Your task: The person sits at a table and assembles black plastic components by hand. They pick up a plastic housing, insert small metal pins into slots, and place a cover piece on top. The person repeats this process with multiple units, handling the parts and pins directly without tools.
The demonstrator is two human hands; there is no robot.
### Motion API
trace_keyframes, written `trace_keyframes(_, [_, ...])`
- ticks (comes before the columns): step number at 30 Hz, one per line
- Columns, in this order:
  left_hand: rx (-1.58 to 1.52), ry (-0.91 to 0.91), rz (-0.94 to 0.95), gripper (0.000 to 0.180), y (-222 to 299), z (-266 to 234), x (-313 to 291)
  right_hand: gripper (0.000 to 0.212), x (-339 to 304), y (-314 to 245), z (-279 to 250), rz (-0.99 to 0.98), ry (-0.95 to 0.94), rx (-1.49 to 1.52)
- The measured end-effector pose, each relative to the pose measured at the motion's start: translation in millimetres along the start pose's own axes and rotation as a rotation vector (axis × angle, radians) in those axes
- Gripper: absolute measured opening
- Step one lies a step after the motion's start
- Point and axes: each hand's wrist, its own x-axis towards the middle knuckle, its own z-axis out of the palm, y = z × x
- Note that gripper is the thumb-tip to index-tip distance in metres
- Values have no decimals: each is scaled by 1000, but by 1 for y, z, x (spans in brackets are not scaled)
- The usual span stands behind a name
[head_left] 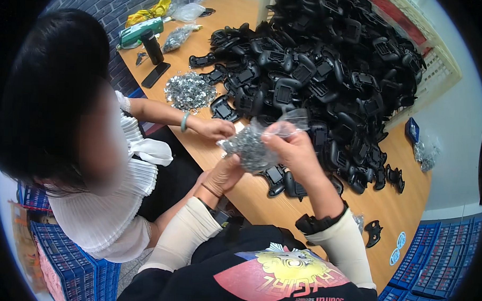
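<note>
A clear plastic bag of small silvery metal parts (251, 151) is held up over the near table edge. My left hand (227, 174) grips its lower left side, fingers partly hidden behind it. With closed fingers, my right hand (291, 147) pinches the bag's upper right, where loose clear plastic sticks out. Just left of the bag is a co-worker's hand (215, 129), wearing a pale green bangle; what its fingers touch cannot be made out. Behind the bag lies a large heap of black game controller shells (307, 73).
Loose silvery parts (190, 90) form a pile on the wooden table (230, 12), near a phone (155, 75) and a black bottle (152, 47). The co-worker (101, 209) sits close on the left. Blue crates (433, 258) stand at lower right. Another bag of parts (426, 153) lies far right.
</note>
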Motion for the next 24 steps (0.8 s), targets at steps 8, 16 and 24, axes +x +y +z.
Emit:
trace_keyframes(8, [-185,300,143,67,24,-75,-8,25,39,43,-1,2,-20,-194])
trace_keyframes(16, [-308,340,250,63,35,-130,-20,17,70,133,-30,96,22,-467])
trace_keyframes(24, [-329,410,307,60,35,-158,-41,26,82,187,-4,-482,-307,-1021])
